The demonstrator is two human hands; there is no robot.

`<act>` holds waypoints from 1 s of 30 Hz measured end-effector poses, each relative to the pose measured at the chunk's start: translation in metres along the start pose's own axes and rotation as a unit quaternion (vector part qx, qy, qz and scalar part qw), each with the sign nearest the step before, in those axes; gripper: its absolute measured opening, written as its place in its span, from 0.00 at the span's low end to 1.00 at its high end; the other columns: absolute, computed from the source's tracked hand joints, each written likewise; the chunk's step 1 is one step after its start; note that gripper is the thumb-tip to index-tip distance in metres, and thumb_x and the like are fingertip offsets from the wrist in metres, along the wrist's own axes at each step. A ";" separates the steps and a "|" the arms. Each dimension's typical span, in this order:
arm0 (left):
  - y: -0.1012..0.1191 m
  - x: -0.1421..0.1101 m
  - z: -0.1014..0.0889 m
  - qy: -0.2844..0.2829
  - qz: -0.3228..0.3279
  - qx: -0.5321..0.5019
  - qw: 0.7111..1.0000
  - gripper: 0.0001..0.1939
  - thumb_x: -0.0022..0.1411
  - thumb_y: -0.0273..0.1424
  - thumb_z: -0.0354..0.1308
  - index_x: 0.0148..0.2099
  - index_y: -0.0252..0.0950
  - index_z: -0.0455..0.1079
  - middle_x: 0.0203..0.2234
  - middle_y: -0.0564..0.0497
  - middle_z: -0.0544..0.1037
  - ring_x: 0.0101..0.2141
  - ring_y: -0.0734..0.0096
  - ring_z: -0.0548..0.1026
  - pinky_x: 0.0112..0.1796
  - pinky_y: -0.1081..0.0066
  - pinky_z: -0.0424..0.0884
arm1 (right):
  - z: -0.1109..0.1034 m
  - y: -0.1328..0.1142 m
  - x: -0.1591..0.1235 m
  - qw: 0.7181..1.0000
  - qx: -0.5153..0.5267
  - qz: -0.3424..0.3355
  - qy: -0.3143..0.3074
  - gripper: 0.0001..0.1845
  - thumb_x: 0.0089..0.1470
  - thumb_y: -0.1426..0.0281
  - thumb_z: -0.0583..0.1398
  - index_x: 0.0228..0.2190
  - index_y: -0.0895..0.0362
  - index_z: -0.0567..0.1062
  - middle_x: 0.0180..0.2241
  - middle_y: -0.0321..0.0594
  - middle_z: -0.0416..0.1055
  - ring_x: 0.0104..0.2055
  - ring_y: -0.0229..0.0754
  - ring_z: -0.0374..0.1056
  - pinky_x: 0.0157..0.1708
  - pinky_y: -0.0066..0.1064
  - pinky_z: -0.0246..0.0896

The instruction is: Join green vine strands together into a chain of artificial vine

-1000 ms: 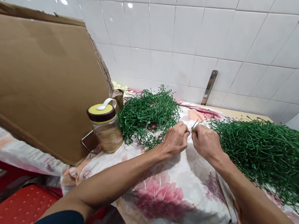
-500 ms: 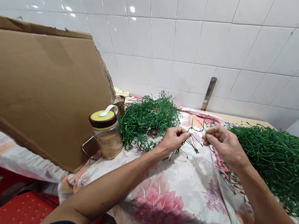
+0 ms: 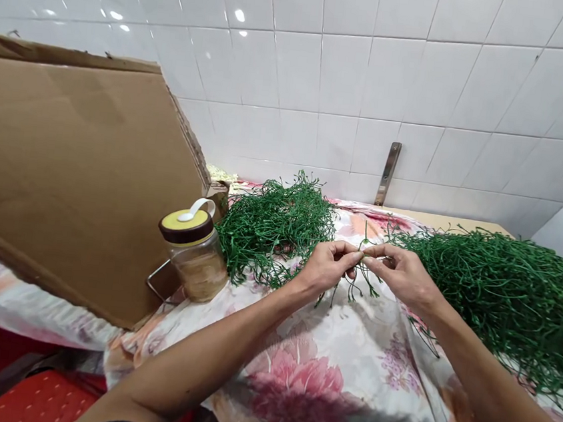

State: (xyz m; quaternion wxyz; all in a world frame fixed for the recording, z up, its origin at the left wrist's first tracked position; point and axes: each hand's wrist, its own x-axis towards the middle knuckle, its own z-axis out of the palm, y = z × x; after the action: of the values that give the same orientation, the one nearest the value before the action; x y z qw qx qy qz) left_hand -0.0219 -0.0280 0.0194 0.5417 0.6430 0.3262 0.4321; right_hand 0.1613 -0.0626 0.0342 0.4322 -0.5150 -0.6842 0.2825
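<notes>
Brought together, both hands pinch green stems (most droop lengthwise, one points up).

Two hands, the left and the right, meet between two heaps of green stems, one smaller and one larger. There is one lidded jar, one big cardboard box, one metal strip and one red stool.

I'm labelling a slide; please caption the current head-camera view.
Left hand and right hand pinch thin green stems between two green piles on a flowered cloth.
</notes>
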 end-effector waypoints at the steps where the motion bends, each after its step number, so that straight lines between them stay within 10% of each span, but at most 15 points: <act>1: -0.001 0.000 0.000 0.000 0.000 -0.004 1.000 0.18 0.57 0.44 0.64 0.34 0.30 0.74 0.22 0.52 0.72 0.23 0.76 0.70 0.27 0.74 0.63 | 0.002 0.000 0.000 1.000 -0.012 -0.002 0.007 0.20 0.54 0.54 0.63 0.36 0.58 0.81 0.27 0.38 0.73 0.21 0.34 0.55 0.21 0.29 0.49; 15: -0.003 -0.004 -0.003 0.065 0.117 0.212 0.968 0.13 0.64 0.38 0.58 0.36 0.34 0.75 0.28 0.51 0.75 0.28 0.73 0.68 0.30 0.73 0.61 | 0.008 0.000 -0.003 0.989 -0.119 -0.067 0.054 0.11 0.59 0.61 0.59 0.32 0.55 0.75 0.23 0.34 0.68 0.24 0.37 0.58 0.27 0.30 0.53; 30: -0.011 0.002 -0.005 0.070 0.113 0.196 0.972 0.14 0.64 0.39 0.58 0.33 0.33 0.73 0.27 0.52 0.73 0.29 0.73 0.67 0.31 0.73 0.62 | 0.003 -0.003 -0.004 0.990 -0.131 -0.044 0.028 0.11 0.57 0.62 0.60 0.35 0.55 0.80 0.24 0.35 0.73 0.24 0.37 0.61 0.27 0.30 0.55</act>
State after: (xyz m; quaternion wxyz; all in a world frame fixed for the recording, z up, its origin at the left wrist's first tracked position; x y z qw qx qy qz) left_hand -0.0255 -0.0221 0.0087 0.3287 0.7378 0.3667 0.4617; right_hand 0.1578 -0.0666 0.0341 0.3923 -0.5440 -0.7250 0.1566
